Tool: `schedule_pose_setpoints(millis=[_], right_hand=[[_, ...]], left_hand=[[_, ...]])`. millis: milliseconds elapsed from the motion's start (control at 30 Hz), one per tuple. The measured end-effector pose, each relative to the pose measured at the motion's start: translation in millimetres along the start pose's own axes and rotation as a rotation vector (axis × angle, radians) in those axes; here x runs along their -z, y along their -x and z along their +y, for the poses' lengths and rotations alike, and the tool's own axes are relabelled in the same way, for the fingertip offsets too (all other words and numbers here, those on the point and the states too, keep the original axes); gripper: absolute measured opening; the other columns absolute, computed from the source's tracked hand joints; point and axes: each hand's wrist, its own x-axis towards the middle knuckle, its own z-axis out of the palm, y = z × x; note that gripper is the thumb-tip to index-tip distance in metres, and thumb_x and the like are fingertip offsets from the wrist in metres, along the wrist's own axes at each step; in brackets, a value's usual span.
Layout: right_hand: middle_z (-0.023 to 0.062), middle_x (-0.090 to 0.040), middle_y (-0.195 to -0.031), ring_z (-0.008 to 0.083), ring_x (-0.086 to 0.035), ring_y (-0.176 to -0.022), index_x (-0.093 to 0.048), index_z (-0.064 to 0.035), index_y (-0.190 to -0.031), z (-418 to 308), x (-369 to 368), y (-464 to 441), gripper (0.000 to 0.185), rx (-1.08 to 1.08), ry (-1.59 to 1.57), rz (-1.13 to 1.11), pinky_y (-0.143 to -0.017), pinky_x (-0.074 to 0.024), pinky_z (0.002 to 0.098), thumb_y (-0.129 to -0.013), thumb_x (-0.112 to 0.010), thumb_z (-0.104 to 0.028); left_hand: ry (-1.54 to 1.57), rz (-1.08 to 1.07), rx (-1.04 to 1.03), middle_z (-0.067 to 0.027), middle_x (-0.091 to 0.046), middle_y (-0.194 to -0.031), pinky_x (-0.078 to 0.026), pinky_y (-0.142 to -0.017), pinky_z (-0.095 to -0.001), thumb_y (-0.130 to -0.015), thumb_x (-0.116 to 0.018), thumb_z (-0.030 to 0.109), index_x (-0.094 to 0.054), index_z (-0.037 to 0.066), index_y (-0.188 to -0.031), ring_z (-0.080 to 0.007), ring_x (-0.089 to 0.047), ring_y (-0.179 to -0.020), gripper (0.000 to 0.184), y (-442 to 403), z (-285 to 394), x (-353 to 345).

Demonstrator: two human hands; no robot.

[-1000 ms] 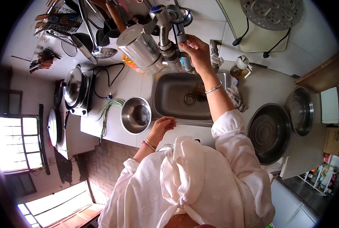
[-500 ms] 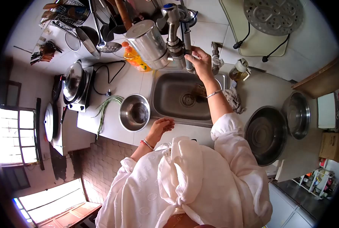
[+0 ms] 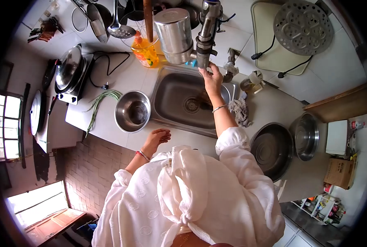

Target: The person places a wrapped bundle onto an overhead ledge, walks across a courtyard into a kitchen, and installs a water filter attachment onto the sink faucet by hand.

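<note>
My right hand (image 3: 212,80) reaches over the sink (image 3: 171,109), its thumb and fingers at the lower end of a metal tap (image 3: 205,49). Part of the grip is hidden behind the hand. A shiny metal canister (image 3: 174,35) is joined to the tap's left side. My left hand (image 3: 155,140) hovers by the counter's front edge, fingers loosely stretched out, holding nothing. Nearest to it is a steel bowl (image 3: 133,112) left of the sink. Inside the sink, a brownish object (image 3: 204,99) is partly covered by my right arm and too unclear to name.
Long green beans (image 3: 99,105) lie left of the bowl, near a hotplate with a lidded pan (image 3: 70,68). An orange bottle (image 3: 145,52) stands behind the sink. To the right are a grey rag (image 3: 240,112), a glass jug (image 3: 251,81) and two large basins (image 3: 272,150) (image 3: 306,136).
My view has shifted, moving the scene mostly left. My right hand has gone from the tap's side to its lower end. My left hand stays free, its fingers a little straighter.
</note>
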Motion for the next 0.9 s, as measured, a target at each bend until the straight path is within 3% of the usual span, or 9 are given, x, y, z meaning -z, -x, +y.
schedule_pose_setpoints(millis=[267,333,533,700,900], right_hand=[[0.0114,-0.063,-0.115,0.023,-0.061,-0.103,-0.061,-0.0026,-0.117,-12,45,18,0.033,0.064,0.307,0.009,-0.086,-0.0512,0.0343,-0.084,-0.068,-0.008],[0.0109,-0.064,-0.113,0.0211,-0.061,-0.103,-0.061,-0.0023,-0.116,-26,56,26,0.03,-0.08,0.189,0.048,-0.089,-0.0507,0.0333,-0.086,-0.065,-0.007],[0.0095,-0.064,-0.112,0.0172,-0.062,-0.098,-0.063,-0.0011,-0.111,-32,83,66,0.023,-0.192,0.117,0.008,-0.083,-0.0514,0.0295,-0.088,-0.064,-0.005],[0.0116,-0.063,-0.106,0.0203,-0.065,-0.084,-0.063,-0.0011,-0.107,27,141,149,0.024,-0.246,0.528,0.098,-0.076,-0.0521,0.0304,-0.083,-0.064,-0.005],[0.0134,-0.062,-0.104,0.0244,-0.064,-0.084,-0.063,-0.0028,-0.102,8,175,185,0.022,-0.377,0.82,0.2,-0.076,-0.0528,0.0344,-0.081,-0.064,-0.006]], left_hand=[[0.019,0.006,-0.038,-0.009,-0.068,-0.093,-0.053,-0.075,-0.0283,-0.094,-0.052,0.012,-0.063,0.001,-0.105,-0.0176,-0.066,-0.083,0.019,-3,2,10],[0.035,-0.013,-0.058,-0.009,-0.068,-0.093,-0.054,-0.075,-0.0285,-0.094,-0.052,0.012,-0.063,0.001,-0.104,-0.0176,-0.066,-0.084,0.019,-6,3,12],[0.034,-0.054,-0.058,-0.0087,-0.068,-0.094,-0.054,-0.075,-0.0276,-0.094,-0.052,0.011,-0.063,0.0,-0.106,-0.0169,-0.066,-0.083,0.019,-7,12,4],[0.029,-0.124,-0.036,-0.0084,-0.068,-0.095,-0.053,-0.075,-0.0274,-0.094,-0.051,0.01,-0.063,0.0,-0.107,-0.0163,-0.066,-0.083,0.02,-11,13,8],[0.017,-0.124,0.012,-0.0104,-0.068,-0.096,-0.054,-0.076,-0.0284,-0.095,-0.05,0.008,-0.062,-0.001,-0.109,-0.0178,-0.066,-0.084,0.021,-2,19,20]])
